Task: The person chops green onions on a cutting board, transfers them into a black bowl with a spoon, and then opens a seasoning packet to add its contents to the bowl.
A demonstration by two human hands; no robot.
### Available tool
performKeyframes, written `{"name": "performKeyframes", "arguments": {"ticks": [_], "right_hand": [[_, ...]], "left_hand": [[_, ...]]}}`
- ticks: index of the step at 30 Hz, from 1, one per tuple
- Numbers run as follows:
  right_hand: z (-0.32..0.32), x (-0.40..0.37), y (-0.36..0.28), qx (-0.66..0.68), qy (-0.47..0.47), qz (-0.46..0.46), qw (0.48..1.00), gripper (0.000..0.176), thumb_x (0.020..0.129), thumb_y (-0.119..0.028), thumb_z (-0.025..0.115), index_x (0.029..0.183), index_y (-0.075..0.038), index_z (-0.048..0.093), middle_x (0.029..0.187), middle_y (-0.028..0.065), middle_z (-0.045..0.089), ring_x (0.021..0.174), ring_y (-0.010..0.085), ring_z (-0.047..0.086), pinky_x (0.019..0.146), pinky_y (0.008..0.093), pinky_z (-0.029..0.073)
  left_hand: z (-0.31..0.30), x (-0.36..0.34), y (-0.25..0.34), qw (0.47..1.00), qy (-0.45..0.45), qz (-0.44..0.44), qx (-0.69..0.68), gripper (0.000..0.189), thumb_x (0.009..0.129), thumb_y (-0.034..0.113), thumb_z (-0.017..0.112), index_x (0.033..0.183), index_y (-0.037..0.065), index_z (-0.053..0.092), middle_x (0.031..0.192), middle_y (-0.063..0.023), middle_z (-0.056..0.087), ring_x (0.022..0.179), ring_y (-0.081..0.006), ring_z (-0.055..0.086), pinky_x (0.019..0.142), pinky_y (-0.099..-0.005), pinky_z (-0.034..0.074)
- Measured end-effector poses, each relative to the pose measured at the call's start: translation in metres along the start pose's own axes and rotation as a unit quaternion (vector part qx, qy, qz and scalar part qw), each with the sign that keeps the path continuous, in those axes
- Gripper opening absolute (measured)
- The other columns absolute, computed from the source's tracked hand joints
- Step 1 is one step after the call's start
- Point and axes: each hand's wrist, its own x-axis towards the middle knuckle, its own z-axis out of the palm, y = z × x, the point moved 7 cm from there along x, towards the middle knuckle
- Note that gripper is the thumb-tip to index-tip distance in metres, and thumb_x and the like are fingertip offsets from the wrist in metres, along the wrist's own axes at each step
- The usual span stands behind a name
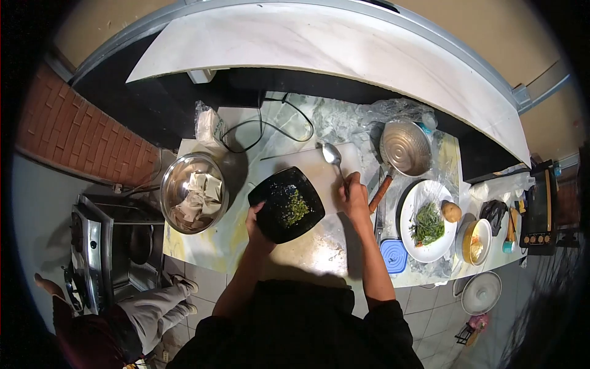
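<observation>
My left hand [255, 216] grips the near-left edge of a black square plate [275, 212], held tilted above a pale cutting board [319, 243]. Chopped green bits [295, 209] lie on the plate's right half. My right hand [354, 195] holds a metal spoon [332, 154] by the handle, its bowl pointing away from me, just right of the plate.
A steel bowl [178, 175] with pale pieces sits at left. A steel pot [406, 147] with a wooden handle stands at back right. Near it are a white plate [416, 237] with greens, a potato [451, 211], a blue lid [393, 255] and a knife [377, 212]. A person's legs [147, 313] show at lower left.
</observation>
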Motion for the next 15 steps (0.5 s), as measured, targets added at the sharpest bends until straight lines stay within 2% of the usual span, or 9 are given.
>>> {"name": "performKeyframes", "arguments": {"ticks": [2, 3, 5, 6, 8, 12, 14, 15], "right_hand": [[-0.017, -0.003, -0.010, 0.164, 0.046, 0.037, 0.985, 0.021, 0.086, -0.004, 0.052, 0.103, 0.001, 0.042, 0.073, 0.0167, 0.061, 0.058, 0.0313, 0.058, 0.056, 0.0386, 0.044], [-0.015, -0.004, -0.010, 0.163, 0.047, 0.039, 0.985, 0.021, 0.086, -0.004, 0.052, 0.103, 0.001, 0.042, 0.073, 0.0167, 0.061, 0.058, 0.0313, 0.058, 0.056, 0.0386, 0.044], [-0.009, -0.007, -0.001, 0.228, 0.073, 0.066, 0.969, 0.016, 0.092, -0.006, 0.045, 0.106, 0.000, 0.045, 0.080, 0.0176, 0.063, 0.067, 0.0288, 0.062, 0.062, 0.0361, 0.045], [-0.004, -0.008, 0.006, 0.228, 0.074, 0.067, 0.969, 0.016, 0.092, -0.006, 0.045, 0.106, 0.000, 0.045, 0.080, 0.0176, 0.063, 0.067, 0.0288, 0.062, 0.062, 0.0361, 0.045], [-0.006, -0.012, 0.005, 0.201, 0.110, -0.052, 0.972, 0.016, 0.094, -0.007, 0.041, 0.107, 0.001, 0.046, 0.087, 0.0192, 0.064, 0.078, 0.0309, 0.063, 0.068, 0.0353, 0.047], [-0.017, -0.026, 0.006, 0.227, 0.080, 0.020, 0.970, 0.015, 0.095, -0.008, 0.041, 0.105, 0.001, 0.047, 0.092, 0.0210, 0.063, 0.085, 0.0323, 0.063, 0.072, 0.0339, 0.047], [-0.022, -0.032, 0.006, 0.202, 0.086, 0.007, 0.975, 0.015, 0.092, -0.004, 0.042, 0.105, 0.001, 0.045, 0.091, 0.0255, 0.060, 0.086, 0.0425, 0.060, 0.071, 0.0423, 0.046], [-0.022, -0.035, 0.011, 0.201, 0.087, 0.007, 0.976, 0.015, 0.092, -0.004, 0.042, 0.105, 0.001, 0.045, 0.091, 0.0255, 0.060, 0.086, 0.0425, 0.060, 0.071, 0.0423, 0.046]], "left_hand": [[0.004, -0.001, 0.003, 1.000, 0.008, 0.002, 0.010, 0.045, 0.083, 0.039, 0.048, 0.112, 0.006, 0.056, 0.109, -0.0099, 0.061, 0.100, -0.0268, 0.058, 0.088, -0.0405, 0.045], [0.003, -0.001, 0.004, 1.000, 0.007, 0.000, 0.010, 0.045, 0.083, 0.039, 0.048, 0.112, 0.006, 0.056, 0.109, -0.0099, 0.061, 0.100, -0.0268, 0.058, 0.088, -0.0405, 0.045], [-0.004, -0.001, 0.010, 0.999, 0.023, 0.019, 0.028, 0.045, 0.082, 0.040, 0.048, 0.111, 0.006, 0.057, 0.108, -0.0104, 0.061, 0.099, -0.0283, 0.058, 0.088, -0.0416, 0.045], [-0.007, -0.001, 0.012, 0.999, 0.023, 0.017, 0.029, 0.045, 0.082, 0.040, 0.048, 0.111, 0.006, 0.057, 0.108, -0.0104, 0.061, 0.099, -0.0283, 0.058, 0.088, -0.0416, 0.045], [-0.015, -0.003, 0.016, 0.999, 0.024, 0.022, -0.006, 0.046, 0.083, 0.036, 0.044, 0.113, 0.003, 0.057, 0.111, -0.0116, 0.061, 0.101, -0.0285, 0.058, 0.093, -0.0418, 0.044], [-0.021, -0.005, 0.025, 0.999, 0.028, 0.036, -0.011, 0.046, 0.081, 0.036, 0.047, 0.112, 0.003, 0.056, 0.110, -0.0114, 0.061, 0.101, -0.0291, 0.057, 0.092, -0.0417, 0.044], [-0.023, -0.002, 0.025, 0.999, -0.028, 0.031, -0.003, 0.050, 0.083, 0.042, 0.046, 0.117, 0.007, 0.055, 0.112, -0.0113, 0.059, 0.102, -0.0288, 0.056, 0.090, -0.0424, 0.044], [-0.023, -0.002, 0.025, 0.999, -0.029, 0.030, -0.003, 0.050, 0.083, 0.042, 0.046, 0.117, 0.007, 0.055, 0.112, -0.0113, 0.059, 0.102, -0.0288, 0.056, 0.090, -0.0424, 0.044]]}}
